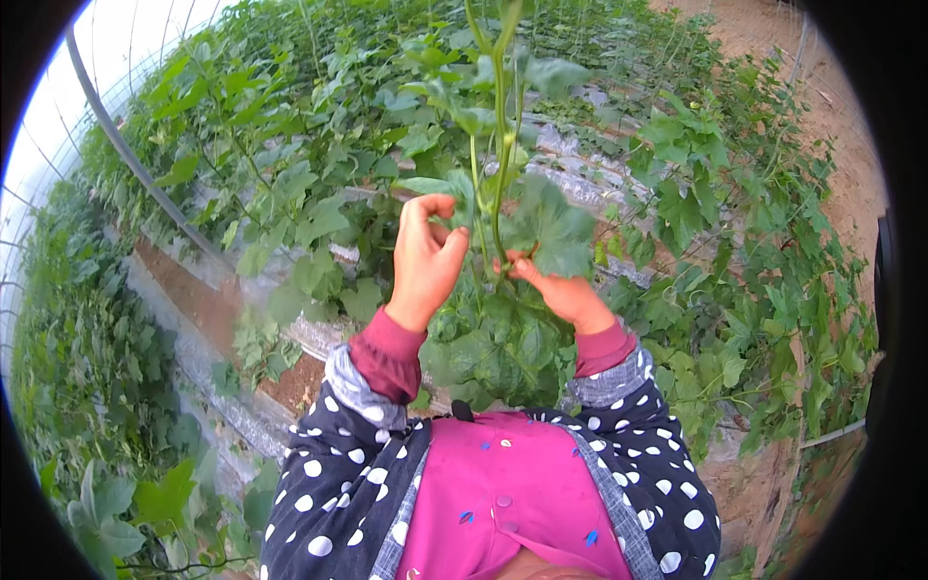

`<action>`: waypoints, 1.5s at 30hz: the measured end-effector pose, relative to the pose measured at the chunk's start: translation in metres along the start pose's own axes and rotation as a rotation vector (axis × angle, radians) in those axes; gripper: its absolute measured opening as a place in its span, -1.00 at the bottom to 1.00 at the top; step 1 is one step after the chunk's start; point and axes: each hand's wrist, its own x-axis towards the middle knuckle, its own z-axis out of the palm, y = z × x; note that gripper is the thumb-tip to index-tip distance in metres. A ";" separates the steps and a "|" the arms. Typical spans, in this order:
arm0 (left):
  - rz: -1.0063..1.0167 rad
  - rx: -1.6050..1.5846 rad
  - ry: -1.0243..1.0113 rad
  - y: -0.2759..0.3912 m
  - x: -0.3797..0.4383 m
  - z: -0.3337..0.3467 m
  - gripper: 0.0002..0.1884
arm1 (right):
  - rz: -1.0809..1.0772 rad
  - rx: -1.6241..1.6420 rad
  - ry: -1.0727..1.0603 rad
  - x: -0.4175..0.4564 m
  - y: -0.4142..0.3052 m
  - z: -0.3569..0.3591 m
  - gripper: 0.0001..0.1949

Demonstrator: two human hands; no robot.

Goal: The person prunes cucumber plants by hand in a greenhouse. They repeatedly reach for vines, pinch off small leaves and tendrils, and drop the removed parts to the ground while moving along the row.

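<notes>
A tall green vine stem (pixel 500 167), likely of a cucumber or similar climbing plant, rises in front of me past the top of the view. Low on it, my right hand (pixel 573 293) pinches the stem between thumb and fingers, partly hidden by a broad leaf (pixel 554 232). My left hand (pixel 428 264) is raised just left of the stem, its index finger and thumb curled but apart. Nothing shows between them; its other fingers are largely hidden. Behind its fingertips is another leaf (pixel 460 188). A thinner stalk (pixel 475 167) runs alongside the main stem.
Dense leafy plants (pixel 290 130) spread beyond and on both sides. Plastic film (pixel 580 181) covers the soil between rows. A grey pole (pixel 138 159) slants at left before the translucent greenhouse wall (pixel 36 145). Bare earth (pixel 834 123) lies at far right.
</notes>
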 end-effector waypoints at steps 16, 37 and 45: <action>-0.362 -0.266 -0.192 -0.039 0.004 0.038 -0.67 | 0.053 -0.323 -0.150 -0.099 0.128 0.046 -0.71; 0.294 0.512 -0.466 -0.138 -0.100 0.019 -0.69 | 0.080 0.398 0.080 -0.030 -0.003 0.010 -0.73; -0.012 -0.214 -0.889 0.027 -0.087 -0.015 -0.57 | -0.188 -0.141 0.268 -0.014 0.004 0.059 -0.88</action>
